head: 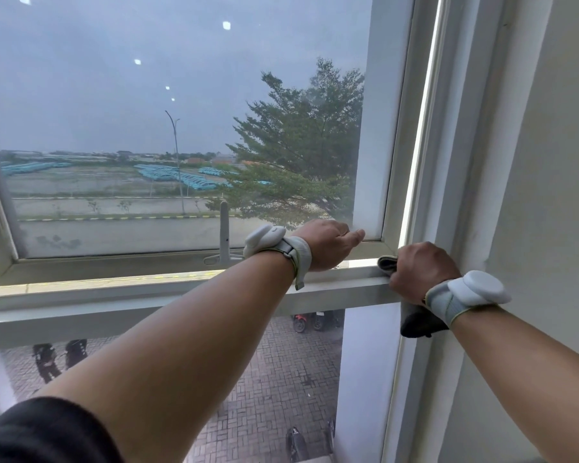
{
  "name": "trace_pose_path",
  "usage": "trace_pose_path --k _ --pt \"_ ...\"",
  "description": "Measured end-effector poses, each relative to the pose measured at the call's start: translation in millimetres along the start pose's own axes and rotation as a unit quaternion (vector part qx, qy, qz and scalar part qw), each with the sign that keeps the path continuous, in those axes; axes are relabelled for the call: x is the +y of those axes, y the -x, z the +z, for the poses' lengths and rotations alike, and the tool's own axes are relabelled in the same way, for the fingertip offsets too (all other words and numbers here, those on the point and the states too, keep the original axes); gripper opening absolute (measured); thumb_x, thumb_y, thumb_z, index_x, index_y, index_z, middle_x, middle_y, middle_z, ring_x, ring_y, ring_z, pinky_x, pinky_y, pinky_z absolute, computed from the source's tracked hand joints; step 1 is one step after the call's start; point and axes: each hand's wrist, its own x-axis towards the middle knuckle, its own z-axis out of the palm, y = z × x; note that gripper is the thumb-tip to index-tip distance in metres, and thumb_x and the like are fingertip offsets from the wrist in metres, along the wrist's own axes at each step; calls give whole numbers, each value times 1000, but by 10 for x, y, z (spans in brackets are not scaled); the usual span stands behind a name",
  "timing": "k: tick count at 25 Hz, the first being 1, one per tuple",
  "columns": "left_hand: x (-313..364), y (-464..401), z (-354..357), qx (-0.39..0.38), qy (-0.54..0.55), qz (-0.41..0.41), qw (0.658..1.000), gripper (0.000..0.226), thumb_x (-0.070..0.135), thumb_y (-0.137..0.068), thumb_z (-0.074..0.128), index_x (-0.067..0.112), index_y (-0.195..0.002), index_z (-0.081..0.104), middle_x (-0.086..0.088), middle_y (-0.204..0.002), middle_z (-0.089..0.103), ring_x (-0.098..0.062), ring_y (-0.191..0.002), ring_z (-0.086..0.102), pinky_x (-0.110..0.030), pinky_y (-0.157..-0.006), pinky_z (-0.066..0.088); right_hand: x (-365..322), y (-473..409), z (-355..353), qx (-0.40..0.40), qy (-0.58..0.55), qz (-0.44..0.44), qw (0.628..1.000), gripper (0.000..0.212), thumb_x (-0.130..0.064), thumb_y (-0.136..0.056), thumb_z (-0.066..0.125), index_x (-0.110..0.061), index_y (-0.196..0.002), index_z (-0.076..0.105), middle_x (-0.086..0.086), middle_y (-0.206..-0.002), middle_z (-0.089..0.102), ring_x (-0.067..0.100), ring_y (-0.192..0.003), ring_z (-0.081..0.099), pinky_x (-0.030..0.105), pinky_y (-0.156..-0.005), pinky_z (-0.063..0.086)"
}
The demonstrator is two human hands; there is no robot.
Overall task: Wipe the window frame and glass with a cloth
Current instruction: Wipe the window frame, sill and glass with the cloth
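Note:
A white window frame (168, 290) holds a tilted-out sash with a large glass pane (168, 121). My right hand (423, 270) grips a grey cloth (386, 262) at the frame's lower right corner, on the horizontal ledge; the rest of the cloth hangs below my wrist. My left hand (328, 243) rests on the sash's bottom rail near its right corner, fingers curled and thumb stretched out against the glass edge. I cannot see what its fingers hold. Both wrists wear white bands.
A white window handle (224, 235) stands upright on the bottom rail, left of my left hand. A fixed lower pane (254, 372) lies beneath the ledge. A white wall (549, 162) runs along the right side.

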Motion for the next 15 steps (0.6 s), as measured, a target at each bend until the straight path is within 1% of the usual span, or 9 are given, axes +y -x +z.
trace_pose_path --k 3,6,9,15 --pt "-29 65 -74 3 3 -4 1000 56 50 -100 30 6 -109 63 -15 -115 65 -30 -105 58 -35 -89 47 -192 77 -46 0 -7 -10 1000 24 -27 -80 55 -10 -92 67 12 -96 66 30 -88 65 26 -66 44" --pt "-48 126 -147 -1 6 -9 1000 56 49 -101 30 4 -111 63 -15 -118 64 -29 -107 57 -33 -88 45 -361 145 -98 1 -19 -16 1000 24 -23 -80 54 -9 -95 66 13 -99 66 30 -92 65 28 -73 49" --pt "-123 209 -221 -4 10 -14 1000 57 49 -100 30 4 -111 63 -14 -118 64 -29 -107 57 -33 -87 44 -534 198 -136 0 -30 -29 999 25 -25 -81 54 -8 -96 66 14 -100 66 30 -93 65 29 -75 49" --pt "-273 382 -326 -8 23 -16 1000 57 49 -100 30 4 -114 63 -14 -120 64 -29 -110 57 -36 -93 45 -910 343 -211 3 -47 -45 998 26 -23 -82 53 -7 -98 66 16 -103 66 32 -97 64 31 -79 50"
